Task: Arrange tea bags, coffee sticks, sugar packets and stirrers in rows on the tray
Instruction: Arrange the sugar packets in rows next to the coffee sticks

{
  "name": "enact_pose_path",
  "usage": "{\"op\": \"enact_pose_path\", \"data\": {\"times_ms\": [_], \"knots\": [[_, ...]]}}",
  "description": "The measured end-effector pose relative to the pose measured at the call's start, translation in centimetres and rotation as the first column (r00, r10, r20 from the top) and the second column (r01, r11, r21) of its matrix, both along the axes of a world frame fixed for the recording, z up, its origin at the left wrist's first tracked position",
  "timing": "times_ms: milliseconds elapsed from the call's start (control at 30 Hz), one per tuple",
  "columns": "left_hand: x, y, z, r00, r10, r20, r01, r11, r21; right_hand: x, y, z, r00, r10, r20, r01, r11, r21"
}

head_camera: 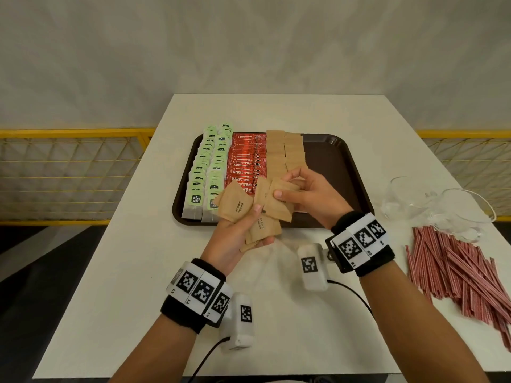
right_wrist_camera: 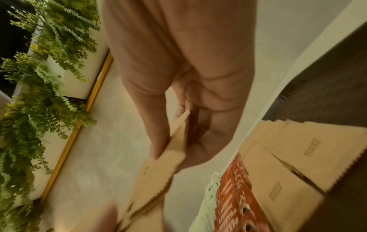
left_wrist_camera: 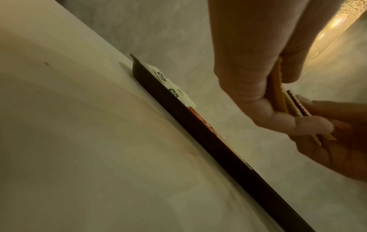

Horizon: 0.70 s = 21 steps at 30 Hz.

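A dark brown tray (head_camera: 337,161) on the white table holds two rows of green tea bags (head_camera: 206,167), a row of red coffee sticks (head_camera: 243,161) and two rows of brown sugar packets (head_camera: 284,150). Above the tray's near edge my left hand (head_camera: 237,233) grips a fanned bunch of brown sugar packets (head_camera: 237,208). My right hand (head_camera: 304,192) pinches one packet (head_camera: 279,197) from that bunch between thumb and fingers. The left wrist view shows the packets (left_wrist_camera: 278,95) edge-on in my fingers. The right wrist view shows the pinched packet (right_wrist_camera: 174,150) over the tray's rows.
A heap of red-striped stirrers (head_camera: 456,272) lies on the table at the right. Two clear glass bowls (head_camera: 442,208) stand beyond them. The tray's right third (head_camera: 331,153) is bare. Yellow mesh railings (head_camera: 69,172) flank the table.
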State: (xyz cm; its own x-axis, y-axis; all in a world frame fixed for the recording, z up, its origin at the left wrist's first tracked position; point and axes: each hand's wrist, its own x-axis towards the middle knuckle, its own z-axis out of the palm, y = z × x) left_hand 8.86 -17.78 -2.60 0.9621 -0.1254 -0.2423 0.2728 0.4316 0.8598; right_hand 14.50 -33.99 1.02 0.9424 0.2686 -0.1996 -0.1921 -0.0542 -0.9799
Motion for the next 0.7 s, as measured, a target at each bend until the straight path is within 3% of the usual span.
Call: {"op": "enact_pose_path", "data": {"times_ms": [100, 167, 267, 333, 467, 700], "knots": [[0.0, 0.7, -0.1, 0.999, 0.041, -0.015, -0.041, 0.999, -0.002, 1.8, -1.6, 1.1, 0.989, -0.149, 0.007, 0.15, 0.987, -0.064], [0.0, 1.4, -0.3, 0.997, 0.073, -0.029, -0.073, 0.997, -0.001, 3.2, -2.7, 1.2, 0.984, -0.179, -0.019, 0.171, 0.963, -0.208], [0.1, 1.9, -0.5, 0.994, 0.102, -0.048, -0.102, 0.995, 0.001, 4.6, -2.8, 0.1, 0.995, -0.058, -0.086, 0.009, 0.875, -0.484], [0.1, 1.9, -0.5, 0.993, 0.101, -0.053, -0.102, 0.995, 0.001, 5.3, -2.3, -0.9, 0.993, 0.016, -0.115, -0.081, 0.805, -0.587], [0.1, 1.7, -0.6, 0.994, 0.096, -0.06, -0.096, 0.995, 0.001, 6.4, -1.7, -2.2, 0.989, 0.054, -0.139, -0.135, 0.72, -0.681], [0.3, 1.7, -0.8, 0.993, 0.094, -0.076, -0.094, 0.996, 0.0, 7.4, -1.2, -2.5, 0.992, 0.072, -0.107, -0.128, 0.659, -0.741]]}}
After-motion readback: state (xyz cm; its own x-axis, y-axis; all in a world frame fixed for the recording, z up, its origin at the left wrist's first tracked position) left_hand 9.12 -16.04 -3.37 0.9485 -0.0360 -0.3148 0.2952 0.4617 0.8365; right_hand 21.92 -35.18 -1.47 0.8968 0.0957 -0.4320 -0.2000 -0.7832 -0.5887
